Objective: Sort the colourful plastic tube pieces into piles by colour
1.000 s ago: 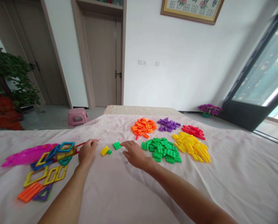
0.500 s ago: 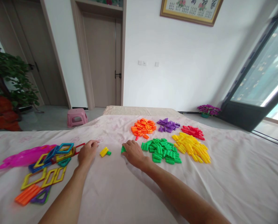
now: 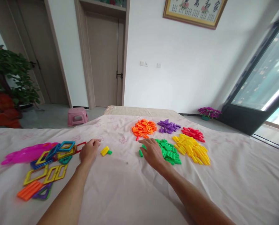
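Pieces (image 3: 171, 154), all green, lay heaped right of centre, apparently grouped by colour; right hand (image 3: 151, 152) covered their edge, grip undetermined. Left hand (image 3: 89, 151), left of centre, neared yellow piece (image 3: 104, 151), grip likewise undetermined.

Premises appeared domestic: living area of home. Framed picture (image 3: 195, 14) with written characters hung on white wall (image 3: 176, 84); pink stool (image 3: 77, 116), leafy plant (image 3: 11, 70), potted purple flowers (image 3: 209, 112) stood about; floral cloth (image 3: 120, 197) covered work surface.

My bare left hand (image 3: 89, 152) and bare right hand (image 3: 152, 153) have thin fingers. Behind each hand, my long, bare left arm (image 3: 65, 195) and long, bare right arm (image 3: 193, 195) look smooth.
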`<state>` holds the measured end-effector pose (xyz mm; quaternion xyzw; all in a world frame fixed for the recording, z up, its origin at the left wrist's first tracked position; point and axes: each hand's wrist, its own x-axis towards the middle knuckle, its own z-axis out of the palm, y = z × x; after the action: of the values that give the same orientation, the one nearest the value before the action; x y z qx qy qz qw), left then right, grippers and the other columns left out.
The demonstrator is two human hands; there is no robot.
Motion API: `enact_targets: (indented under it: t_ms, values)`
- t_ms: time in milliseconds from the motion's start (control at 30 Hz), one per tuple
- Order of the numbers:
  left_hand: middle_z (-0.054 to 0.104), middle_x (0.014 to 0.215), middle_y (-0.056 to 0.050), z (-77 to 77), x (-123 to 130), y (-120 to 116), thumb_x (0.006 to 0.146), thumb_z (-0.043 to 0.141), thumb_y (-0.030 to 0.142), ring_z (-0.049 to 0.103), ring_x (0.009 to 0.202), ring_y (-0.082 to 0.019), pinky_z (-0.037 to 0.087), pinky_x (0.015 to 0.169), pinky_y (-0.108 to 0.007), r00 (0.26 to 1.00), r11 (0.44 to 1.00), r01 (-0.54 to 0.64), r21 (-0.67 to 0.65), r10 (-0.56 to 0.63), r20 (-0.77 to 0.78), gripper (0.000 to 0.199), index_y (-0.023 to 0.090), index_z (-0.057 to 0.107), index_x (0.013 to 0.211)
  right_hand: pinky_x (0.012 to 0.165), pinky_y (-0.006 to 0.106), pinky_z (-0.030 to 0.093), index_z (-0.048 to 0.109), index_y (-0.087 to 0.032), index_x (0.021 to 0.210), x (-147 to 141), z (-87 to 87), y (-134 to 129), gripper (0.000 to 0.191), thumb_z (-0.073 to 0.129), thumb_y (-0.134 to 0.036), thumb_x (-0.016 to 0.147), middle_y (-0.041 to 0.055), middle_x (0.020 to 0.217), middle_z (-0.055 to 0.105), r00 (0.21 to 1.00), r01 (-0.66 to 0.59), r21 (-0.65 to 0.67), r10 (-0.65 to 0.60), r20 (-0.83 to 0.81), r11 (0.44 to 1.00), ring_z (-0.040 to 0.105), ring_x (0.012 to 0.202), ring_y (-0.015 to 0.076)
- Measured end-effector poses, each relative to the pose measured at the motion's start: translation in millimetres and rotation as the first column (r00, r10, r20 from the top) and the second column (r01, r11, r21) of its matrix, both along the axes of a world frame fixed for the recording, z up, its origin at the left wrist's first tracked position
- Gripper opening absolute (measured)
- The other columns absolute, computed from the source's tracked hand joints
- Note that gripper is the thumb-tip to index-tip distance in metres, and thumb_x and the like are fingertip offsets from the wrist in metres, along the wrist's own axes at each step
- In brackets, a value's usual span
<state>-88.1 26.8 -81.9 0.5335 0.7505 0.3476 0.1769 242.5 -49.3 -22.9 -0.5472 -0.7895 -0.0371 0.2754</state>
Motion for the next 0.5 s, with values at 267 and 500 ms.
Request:
enact_targets:
  t_ms: [267,500]
  values:
    - [0.079,0.107,-0.004,0.9,-0.2,-0.4,0.088,0.045,0.043,0.068,0.102,-0.029,0.043,0.072,-0.033,1.0,1.0,0.002,0.017,-0.003,0.025,0.037,0.029,0.075,0.105,0.087,0.038,0.047,0.073,-0.024,0.117,-106.7,-24.6,16.8,0.027,0.064,-0.031,0.093,0.0102,0.111,0.072,0.988,-0.142,-0.198,0.149,0.025,0.97,0.062,0.104,0.0266]
    - [0.079,0.108,-0.002,1.4,-0.4,0.2,0.089,0.044,0.044,0.067,0.106,-0.029,0.041,0.071,-0.032,1.0,1.0,0.017,0.004,-0.017,0.016,0.037,0.029,0.073,0.107,0.086,0.034,0.043,0.074,-0.023,0.107,-139.1,-32.1,39.2,0.021,0.057,-0.032,0.099,0.008,0.109,0.07,0.974,-0.122,-0.23,0.161,0.162,0.966,0.059,0.105,0.0234]
